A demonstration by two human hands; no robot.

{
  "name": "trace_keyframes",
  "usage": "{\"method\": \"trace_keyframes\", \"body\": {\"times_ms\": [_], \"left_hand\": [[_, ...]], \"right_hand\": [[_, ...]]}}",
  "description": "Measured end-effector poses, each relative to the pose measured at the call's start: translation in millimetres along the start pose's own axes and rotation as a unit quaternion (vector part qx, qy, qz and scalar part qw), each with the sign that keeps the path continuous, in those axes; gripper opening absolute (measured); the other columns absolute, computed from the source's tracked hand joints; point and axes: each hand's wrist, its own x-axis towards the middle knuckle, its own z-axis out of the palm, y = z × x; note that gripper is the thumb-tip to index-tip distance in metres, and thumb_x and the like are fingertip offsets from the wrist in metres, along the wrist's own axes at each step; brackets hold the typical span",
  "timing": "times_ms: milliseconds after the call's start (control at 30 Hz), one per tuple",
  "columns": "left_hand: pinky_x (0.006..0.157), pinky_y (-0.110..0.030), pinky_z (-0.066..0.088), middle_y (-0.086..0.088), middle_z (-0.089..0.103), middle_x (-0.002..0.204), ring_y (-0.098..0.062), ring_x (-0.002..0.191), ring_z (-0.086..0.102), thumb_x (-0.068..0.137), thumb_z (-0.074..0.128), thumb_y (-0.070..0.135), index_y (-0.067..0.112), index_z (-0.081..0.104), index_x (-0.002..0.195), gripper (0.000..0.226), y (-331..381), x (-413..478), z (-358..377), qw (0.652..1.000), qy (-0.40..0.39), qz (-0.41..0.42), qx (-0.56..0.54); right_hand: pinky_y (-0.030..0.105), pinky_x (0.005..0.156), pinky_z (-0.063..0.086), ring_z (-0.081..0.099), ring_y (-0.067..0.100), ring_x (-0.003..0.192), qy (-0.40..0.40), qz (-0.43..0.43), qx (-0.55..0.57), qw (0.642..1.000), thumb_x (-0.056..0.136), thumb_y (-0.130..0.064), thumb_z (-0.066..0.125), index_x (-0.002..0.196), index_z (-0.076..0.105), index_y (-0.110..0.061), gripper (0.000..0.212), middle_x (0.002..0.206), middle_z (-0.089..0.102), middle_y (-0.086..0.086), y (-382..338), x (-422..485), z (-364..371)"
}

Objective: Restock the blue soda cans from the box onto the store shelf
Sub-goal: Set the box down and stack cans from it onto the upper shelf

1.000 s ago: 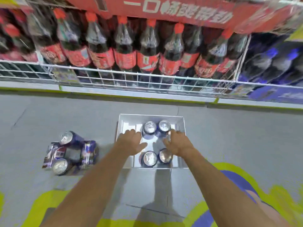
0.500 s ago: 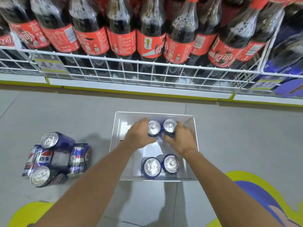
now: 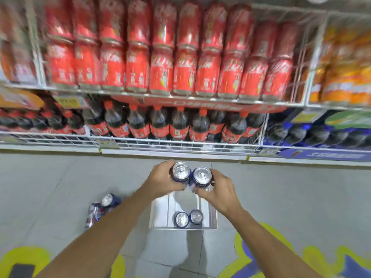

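Observation:
My left hand [image 3: 162,181] grips one blue soda can [image 3: 181,172] and my right hand [image 3: 217,190] grips a second blue can [image 3: 202,176]. Both cans are upright, side by side, lifted above the white box [image 3: 160,213] on the floor. Two more blue cans [image 3: 188,217] stand at the near end of the box. The wire store shelf [image 3: 180,144] runs across the view ahead, with dark cola bottles on the low level and red cans [image 3: 160,63] above.
A loose cluster of blue cans [image 3: 101,209] lies on the grey floor left of the box. Blue-capped bottles [image 3: 313,133] fill the shelf at right, orange packs [image 3: 345,63] above them. Yellow and blue floor graphics [image 3: 261,255] lie near my feet.
Both hands closed round the far pair of cans in the box and lifted them up and out. My view tilted upward, bringing the red can shelf into sight.

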Motion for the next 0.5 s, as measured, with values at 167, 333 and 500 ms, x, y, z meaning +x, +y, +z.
{"method": "trace_keyframes", "body": {"times_ms": [167, 333, 500], "left_hand": [[0.076, -0.027, 0.061, 0.004, 0.078, 0.098, -0.011, 0.091, 0.074, 0.059, 0.09, 0.01, 0.023, 0.069, 0.107, 0.054, 194.4, -88.4, -120.3, 0.998, -0.031, 0.031, -0.055], [0.085, -0.037, 0.06, 0.002, 0.08, 0.099, -0.013, 0.09, 0.074, 0.057, 0.092, 0.017, 0.021, 0.069, 0.109, 0.057, 371.0, -146.6, -230.9, 0.995, -0.05, 0.062, -0.063], [0.09, -0.029, 0.057, 0.007, 0.08, 0.095, -0.002, 0.086, 0.072, 0.063, 0.095, 0.014, 0.021, 0.069, 0.105, 0.05, 507.9, -180.6, -305.4, 0.991, -0.033, 0.112, -0.062]], "right_hand": [[0.029, 0.08, 0.056, 0.066, 0.002, 0.089, 0.018, 0.001, 0.019, 1.0, 0.062, -0.067, 0.078, 0.105, 0.059, -0.037, 0.056, 0.096, 0.069, -0.018, -154.3, -54.7, -171.9], [0.021, 0.07, 0.049, 0.062, -0.002, 0.074, 0.1, -0.041, 0.014, 0.994, 0.061, -0.065, 0.077, 0.093, 0.061, -0.035, 0.046, 0.08, 0.066, -0.021, -306.3, -96.3, -346.6], [0.032, 0.069, 0.049, 0.06, 0.007, 0.072, 0.152, -0.096, -0.021, 0.983, 0.067, -0.072, 0.071, 0.095, 0.066, -0.022, 0.057, 0.078, 0.067, -0.009, -406.6, -110.5, -477.2]]}}
